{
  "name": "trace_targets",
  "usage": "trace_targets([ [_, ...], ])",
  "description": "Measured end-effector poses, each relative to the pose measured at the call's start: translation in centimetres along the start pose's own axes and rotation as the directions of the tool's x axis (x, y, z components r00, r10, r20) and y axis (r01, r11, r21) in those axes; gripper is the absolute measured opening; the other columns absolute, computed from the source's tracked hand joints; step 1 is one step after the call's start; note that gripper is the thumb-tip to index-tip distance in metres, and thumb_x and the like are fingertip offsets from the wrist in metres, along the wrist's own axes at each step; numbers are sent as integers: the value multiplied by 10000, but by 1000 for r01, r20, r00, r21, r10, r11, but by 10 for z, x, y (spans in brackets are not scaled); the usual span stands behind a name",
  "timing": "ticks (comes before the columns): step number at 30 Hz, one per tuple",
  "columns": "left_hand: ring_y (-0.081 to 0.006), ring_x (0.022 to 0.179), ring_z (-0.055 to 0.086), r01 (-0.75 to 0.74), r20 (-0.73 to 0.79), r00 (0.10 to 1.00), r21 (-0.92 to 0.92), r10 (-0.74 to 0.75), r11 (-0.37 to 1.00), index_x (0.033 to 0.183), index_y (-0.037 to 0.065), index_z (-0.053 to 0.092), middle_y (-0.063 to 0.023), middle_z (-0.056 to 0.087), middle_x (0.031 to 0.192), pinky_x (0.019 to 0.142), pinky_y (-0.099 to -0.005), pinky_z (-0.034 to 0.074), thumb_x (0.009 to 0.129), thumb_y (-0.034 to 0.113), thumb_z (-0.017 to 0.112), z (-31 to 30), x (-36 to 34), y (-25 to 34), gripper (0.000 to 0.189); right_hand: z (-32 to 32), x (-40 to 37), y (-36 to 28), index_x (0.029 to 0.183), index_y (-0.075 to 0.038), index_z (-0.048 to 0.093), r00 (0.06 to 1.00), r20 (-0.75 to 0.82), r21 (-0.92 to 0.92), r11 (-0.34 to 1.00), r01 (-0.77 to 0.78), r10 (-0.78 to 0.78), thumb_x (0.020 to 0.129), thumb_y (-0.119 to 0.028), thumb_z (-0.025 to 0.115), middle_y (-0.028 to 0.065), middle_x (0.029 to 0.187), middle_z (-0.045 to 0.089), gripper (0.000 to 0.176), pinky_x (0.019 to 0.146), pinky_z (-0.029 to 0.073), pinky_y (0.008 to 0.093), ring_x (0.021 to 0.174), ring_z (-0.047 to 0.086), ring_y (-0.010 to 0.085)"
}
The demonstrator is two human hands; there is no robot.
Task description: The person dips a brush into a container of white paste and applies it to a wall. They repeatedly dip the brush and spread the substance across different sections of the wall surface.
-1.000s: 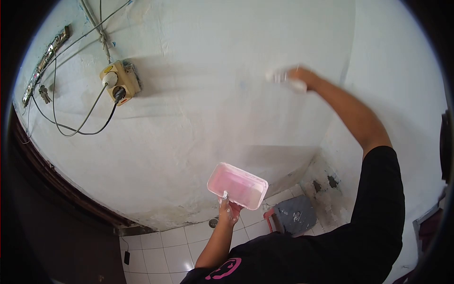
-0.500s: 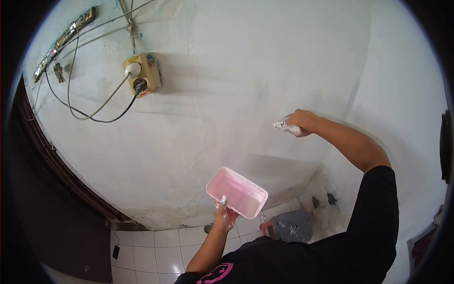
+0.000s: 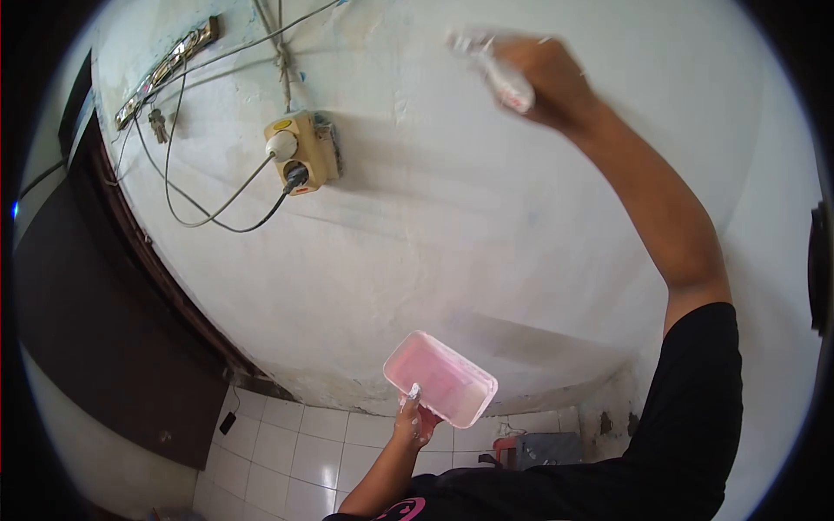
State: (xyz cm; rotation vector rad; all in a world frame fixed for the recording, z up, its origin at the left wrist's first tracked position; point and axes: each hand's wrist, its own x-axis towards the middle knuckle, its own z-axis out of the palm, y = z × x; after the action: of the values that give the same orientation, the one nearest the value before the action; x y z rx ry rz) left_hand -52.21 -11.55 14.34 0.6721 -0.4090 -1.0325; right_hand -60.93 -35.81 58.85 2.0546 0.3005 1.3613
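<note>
Tub (image 3: 440, 379): pink rect. plastic, L hand (image 3: 415, 423).

- Grips a blurred, white-smeared tool (image 3: 497, 68) in the right hand (image 3: 546, 76), raised high against the white wall (image 3: 452, 217).
- Holds a pink tub (image 3: 440, 379) by its near rim with the left hand (image 3: 415, 424), above the floor tiles (image 3: 287, 445).
- Upper left on the wall: socket box (image 3: 302, 152), two cables (image 3: 201, 210) plugged in.

A yellowed socket box (image 3: 301, 152) with two plugs is mounted at eleven o'clock, and keys (image 3: 156, 127) are hung at ten. A grey stool (image 3: 547, 449) is seen at five, white floor tiles (image 3: 287, 451) at seven.
</note>
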Motion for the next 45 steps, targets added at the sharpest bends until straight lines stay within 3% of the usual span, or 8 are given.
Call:
trace_targets([
  [9,-353,1154,513,33,-20,999,-125,-36,992,1382,179,175,-143,401,1328,849,-568,502,901,337,558,-25,9,4,635,53,-112,-112,1000,-160,615,888,348,228,946,229,-299,807,-148,529,116,984,645,211,915,465,460,966,626,326],
  [11,-346,1153,515,30,-11,999,-115,-32,993,1379,175,186,-142,403,1326,857,-559,502,900,335,561,-24,15,20,629,47,-78,-103,984,-165,615,495,866,203,954,-219,-71,708,-95,622,86,966,635,284,823,486,451,940,616,301],
  [15,-327,1152,518,33,-1,999,-144,-34,989,1369,158,218,-136,419,1311,889,-525,498,897,337,568,-41,26,40,614,30,-3,5,799,-116,606,989,-41,216,965,149,-144,673,-87,702,57,762,610,162,652,482,348,696,590,253],
  [21,-319,1149,522,111,23,994,-168,-108,980,1363,144,241,-133,435,1300,901,-513,493,897,355,565,-60,39,63,606,34,-45,-18,1001,-132,655,872,488,-384,902,195,20,743,-129,612,107,952,668,261,641,530,332,675,625,220],
  [27,-324,1144,527,161,91,984,-99,-153,982,1372,142,233,-144,437,1297,888,-520,498,892,365,568,-71,45,95,626,61,-110,-118,957,-155,651,554,819,252,960,-121,-146,784,-190,576,86,1037,659,192,825,522,367,976,637,256],
  [32,-322,1158,515,167,95,983,-88,-158,982,1374,140,231,-135,440,1297,908,-518,484,891,369,570,-68,55,105,633,23,-20,-6,871,-122,663,945,306,23,992,-124,111,687,-116,667,81,859,657,183,611,507,340,729,636,255],
  [38,-307,1151,522,243,138,964,-95,-229,965,1366,139,240,-125,443,1296,920,-498,482,904,333,556,-75,66,97,593,35,-74,-33,1109,-182,632,938,324,-384,890,246,-119,747,-130,598,21,853,634,368,637,536,316,801,646,207],
  [45,-313,1160,518,199,145,966,111,-214,974,1364,38,300,-148,483,1294,965,-484,442,870,456,570,-59,74,122,701,53,-90,-101,1105,-206,636,850,525,109,994,-24,-37,832,-189,537,23,1208,602,291,769,543,304,919,654,203],
])
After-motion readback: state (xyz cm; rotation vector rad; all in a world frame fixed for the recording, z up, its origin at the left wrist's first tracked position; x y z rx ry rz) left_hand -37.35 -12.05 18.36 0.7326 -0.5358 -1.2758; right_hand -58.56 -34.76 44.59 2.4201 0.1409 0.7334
